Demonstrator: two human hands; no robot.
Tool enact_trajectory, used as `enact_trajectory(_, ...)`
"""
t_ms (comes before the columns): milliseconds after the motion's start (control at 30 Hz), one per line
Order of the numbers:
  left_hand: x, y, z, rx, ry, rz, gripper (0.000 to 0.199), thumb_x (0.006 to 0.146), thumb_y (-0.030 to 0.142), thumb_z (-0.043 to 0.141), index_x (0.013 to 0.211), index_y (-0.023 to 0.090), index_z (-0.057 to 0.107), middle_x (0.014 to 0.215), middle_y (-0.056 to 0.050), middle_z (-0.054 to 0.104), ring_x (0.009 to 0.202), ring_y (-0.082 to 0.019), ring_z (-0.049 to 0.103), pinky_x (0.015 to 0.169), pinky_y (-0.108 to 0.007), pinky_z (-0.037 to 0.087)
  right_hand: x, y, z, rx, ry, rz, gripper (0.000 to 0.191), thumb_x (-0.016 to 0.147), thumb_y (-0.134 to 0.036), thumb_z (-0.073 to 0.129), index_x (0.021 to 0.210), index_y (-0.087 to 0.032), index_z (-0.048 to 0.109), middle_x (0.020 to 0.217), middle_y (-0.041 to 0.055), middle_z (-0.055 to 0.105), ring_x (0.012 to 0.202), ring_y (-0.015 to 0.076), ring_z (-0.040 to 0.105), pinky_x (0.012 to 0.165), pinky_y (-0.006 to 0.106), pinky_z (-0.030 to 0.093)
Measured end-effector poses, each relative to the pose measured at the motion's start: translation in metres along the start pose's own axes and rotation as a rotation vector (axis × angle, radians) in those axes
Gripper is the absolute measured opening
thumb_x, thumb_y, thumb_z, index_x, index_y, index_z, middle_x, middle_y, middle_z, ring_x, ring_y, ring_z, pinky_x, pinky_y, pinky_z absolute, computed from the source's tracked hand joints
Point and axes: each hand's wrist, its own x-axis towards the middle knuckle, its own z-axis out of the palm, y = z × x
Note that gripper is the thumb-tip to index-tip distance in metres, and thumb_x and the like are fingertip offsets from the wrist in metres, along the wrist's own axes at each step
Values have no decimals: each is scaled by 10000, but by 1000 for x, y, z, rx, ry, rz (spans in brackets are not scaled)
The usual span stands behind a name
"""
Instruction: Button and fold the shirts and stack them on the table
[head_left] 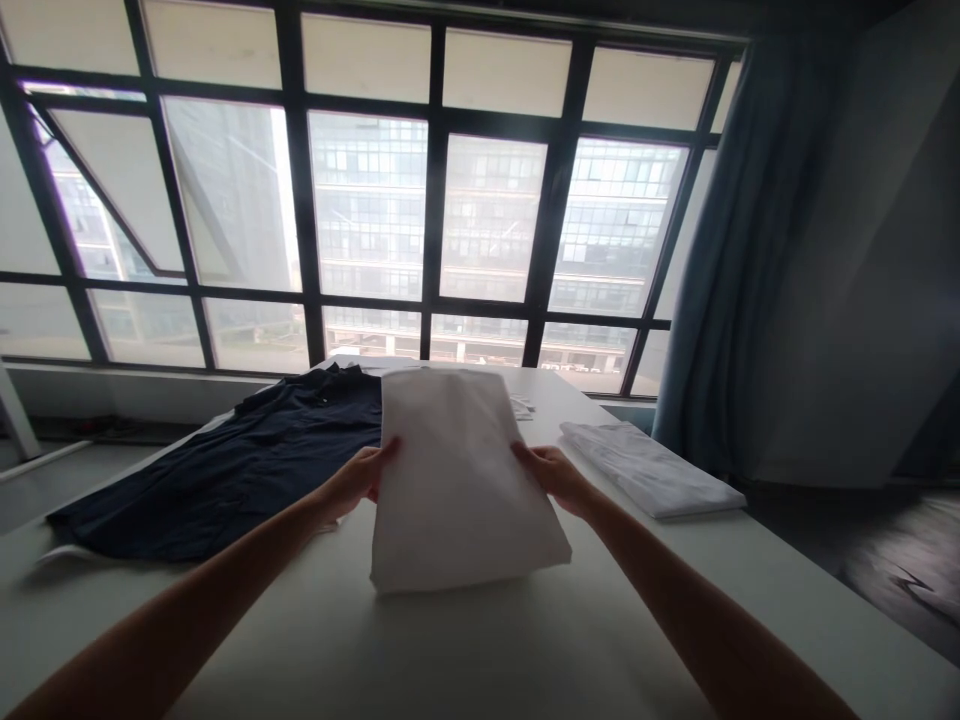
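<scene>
A folded white garment (461, 480) is held up over the white table (315, 640), its near edge hanging lowest. My left hand (364, 470) pinches its left side, thumb on the front face and fingers mostly hidden behind. On the opposite side my right hand (553, 472) grips the right edge in the same way. The exact kind of garment cannot be made out. To the left lies a dark navy garment (247, 470), spread out with some creases. A second folded white garment (649, 465) rests flat at the table's right side.
A large window with dark frames (435, 220) stands behind the table, one pane tilted at the left. A blue-grey curtain (742, 270) hangs at the right, beyond the table's edge. Small white pieces (523, 407) lie behind the held garment.
</scene>
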Motion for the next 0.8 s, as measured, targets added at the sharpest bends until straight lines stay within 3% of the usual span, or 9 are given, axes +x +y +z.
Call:
enact_trajectory(67,17,-17,-2,121,-33,-97,681,667,800,635,651,120,675,578,-84,657,557,-246,654,482,-295,490,10,13,12,-97,50,97,466,801,-577,694,641,-145,620,589,38,595,537,132,508,445,222,378)
enact_trajectory(200,34,-41,-3,298,-62,-91,534,629,661,749,544,158,594,446,-21,562,415,-174,560,388,-238,386,20,36,22,-208,69,159,343,818,-420,700,647,-143,592,573,-1,547,508,98,445,443,209,319)
enact_trajectory(300,33,-43,-1,308,-53,-80,496,646,625,742,568,170,559,420,8,528,404,-171,558,372,-226,371,20,38,21,-223,52,138,302,807,-400,692,682,-141,602,587,-10,541,528,100,455,472,209,332)
enact_trajectory(467,22,-38,0,196,-67,-20,508,684,658,677,735,160,590,479,26,559,445,-169,585,428,-240,448,16,35,20,-251,91,-38,282,843,-388,623,718,-135,611,639,-16,561,591,102,471,529,206,354)
enact_trajectory(600,21,-40,1,393,-4,2,498,754,639,634,629,166,539,444,36,487,404,-142,524,410,-221,363,11,31,22,-307,102,80,247,830,-358,658,790,-115,646,753,40,652,665,133,562,545,206,402)
enact_trajectory(700,16,-37,1,696,51,3,446,861,540,579,651,147,599,551,-24,595,535,-190,619,494,-242,407,5,24,19,-274,89,202,373,815,-395,699,1040,-101,650,929,111,701,742,184,638,541,226,471)
enact_trajectory(800,-3,-25,6,984,177,114,386,896,468,585,1029,121,687,858,-125,727,833,-294,699,697,-328,501,-4,15,13,-277,38,291,646,791,-476,722,1290,-103,547,1067,169,690,785,234,673,507,266,523)
